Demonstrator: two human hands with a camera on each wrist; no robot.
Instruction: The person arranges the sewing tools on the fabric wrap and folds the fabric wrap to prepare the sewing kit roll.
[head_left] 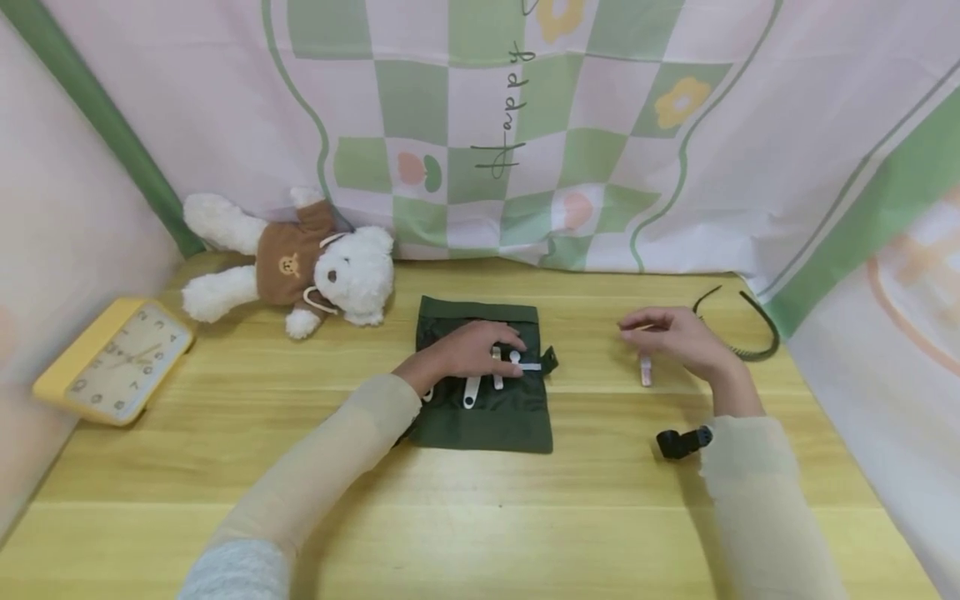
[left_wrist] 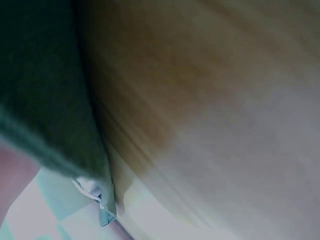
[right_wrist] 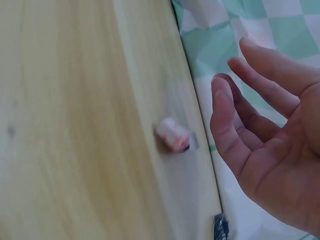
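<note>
A dark green fabric pouch (head_left: 480, 429) lies unfolded on the wooden table, holding several small tools, among them a white-handled one (head_left: 471, 392). Over its upper middle rests my left hand (head_left: 468, 350), thumb and forefinger spread beside a short white strap (head_left: 531, 367) at the pouch's right edge. In the left wrist view the green cloth (left_wrist: 45, 85) fills the left side, and most of that hand is hidden. My right hand (head_left: 678, 340) hovers to the right with nothing between its loosely bent fingers (right_wrist: 227, 125). Just below it lies a small pink-and-white object (right_wrist: 173, 134).
A white plush dog (head_left: 281, 267) in a brown top lies at the back left, with a yellow clock (head_left: 116, 362) nearer the left edge. Behind the right hand is a black toothed headband (head_left: 757, 354). A checked curtain (head_left: 480, 108) hangs along the back edge.
</note>
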